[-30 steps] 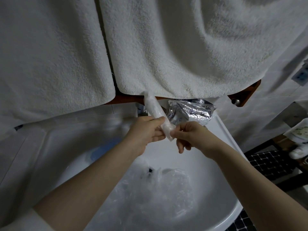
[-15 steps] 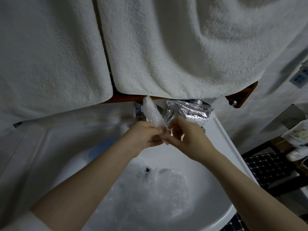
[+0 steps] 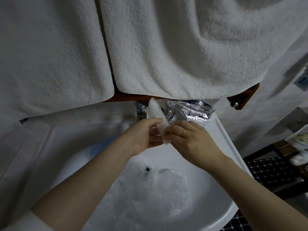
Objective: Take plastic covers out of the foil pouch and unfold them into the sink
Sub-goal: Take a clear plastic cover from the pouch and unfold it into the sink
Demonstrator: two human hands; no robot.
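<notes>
In the head view, the folded cover (image 3: 157, 120), held in the left hand (image 3: 145, 137), was newly pinched at its lower end by the right hand (image 3: 191, 140), so unfolding over the sink (image 3: 221, 140) was judged begun.

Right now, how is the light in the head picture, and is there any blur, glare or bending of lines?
Head view: dim overall, the towels grey; glare only on the foil pouch; wide-angle bending curves the sink rim; slight softness on the folded cover between the left hand and right hand.
</notes>
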